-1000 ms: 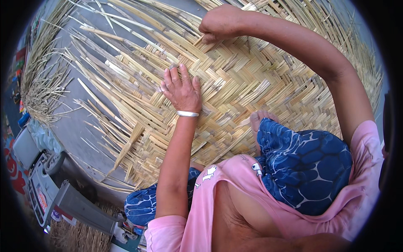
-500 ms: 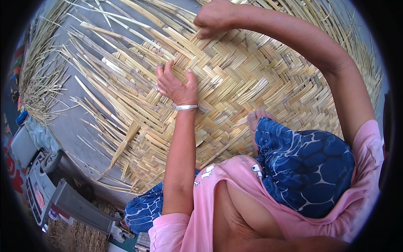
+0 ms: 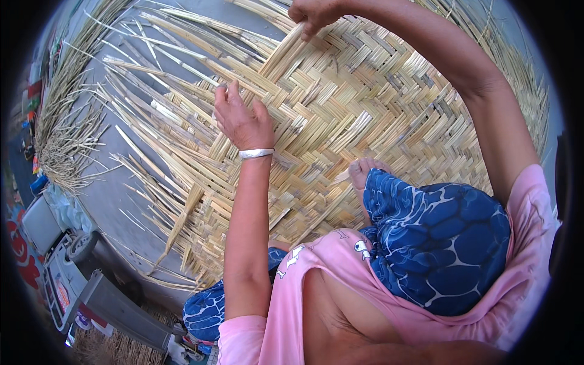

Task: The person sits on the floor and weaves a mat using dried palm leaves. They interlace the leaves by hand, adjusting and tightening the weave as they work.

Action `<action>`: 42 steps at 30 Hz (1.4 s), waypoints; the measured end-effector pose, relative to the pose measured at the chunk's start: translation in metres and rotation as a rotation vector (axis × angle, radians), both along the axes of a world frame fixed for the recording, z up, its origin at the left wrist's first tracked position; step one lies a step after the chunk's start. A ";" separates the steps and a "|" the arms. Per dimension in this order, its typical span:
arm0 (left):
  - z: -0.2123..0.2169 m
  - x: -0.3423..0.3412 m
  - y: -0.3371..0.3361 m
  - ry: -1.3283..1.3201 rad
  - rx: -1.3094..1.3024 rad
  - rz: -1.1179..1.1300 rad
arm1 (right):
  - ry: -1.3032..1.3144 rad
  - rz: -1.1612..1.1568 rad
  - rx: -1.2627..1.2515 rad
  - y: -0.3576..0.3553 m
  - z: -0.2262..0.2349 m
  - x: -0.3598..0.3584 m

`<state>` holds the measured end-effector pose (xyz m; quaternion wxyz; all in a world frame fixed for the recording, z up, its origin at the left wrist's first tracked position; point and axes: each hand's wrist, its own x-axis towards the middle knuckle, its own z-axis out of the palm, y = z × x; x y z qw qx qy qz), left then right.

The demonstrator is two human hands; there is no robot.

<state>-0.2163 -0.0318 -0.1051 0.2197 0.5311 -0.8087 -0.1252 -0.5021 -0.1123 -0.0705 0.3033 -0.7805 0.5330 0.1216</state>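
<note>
A large mat of flat, straw-coloured reed strips (image 3: 347,97) in a diagonal weave lies on the ground before me. At its far side my right hand (image 3: 316,15) is closed round a few reed strips (image 3: 283,53) lifted up from the weave. Nearer and to the left, my left hand (image 3: 244,118), with a silver bracelet on the wrist, rests over the unwoven strips. Its fingers are bent and apart from the thumb, with the fingertips touching the strips. One bare foot (image 3: 359,172) of mine is on the mat.
Long loose strip ends (image 3: 143,121) fan out leftward over the grey floor (image 3: 137,173). A bundle of thin reeds (image 3: 67,143) lies at the far left. A grey wheeled frame (image 3: 121,310) stands at lower left. More loose reeds (image 3: 517,79) line the right side.
My right hand has lifted a group of strips off the weave, baring a gap under them. My left hand has shifted slightly left onto the strips. The whole view has tilted a little.
</note>
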 end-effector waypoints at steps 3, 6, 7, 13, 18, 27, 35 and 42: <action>0.020 -0.039 -0.020 0.083 0.317 -0.148 | -0.011 -0.026 -0.062 0.005 0.003 -0.009; 0.007 -0.059 -0.051 -0.115 0.383 -0.259 | 0.038 -0.082 -0.128 0.017 0.026 0.002; 0.012 -0.070 -0.062 -0.132 0.558 -0.237 | -0.002 -0.092 -0.189 0.025 0.025 -0.002; 0.022 -0.085 -0.074 -0.277 0.753 -0.104 | -0.009 -0.039 -0.389 0.036 0.027 -0.004; 0.024 -0.084 -0.059 -0.152 0.624 0.046 | -0.341 -0.155 -0.926 0.040 0.027 -0.006; -0.007 -0.072 -0.056 0.267 0.604 0.264 | -0.370 -0.488 -0.399 0.001 -0.040 0.030; -0.008 -0.070 -0.056 0.362 0.654 0.292 | -0.387 -0.494 -0.452 -0.014 -0.036 0.036; -0.007 -0.068 -0.058 0.411 0.692 0.271 | -0.122 -0.413 -0.412 -0.025 -0.038 0.039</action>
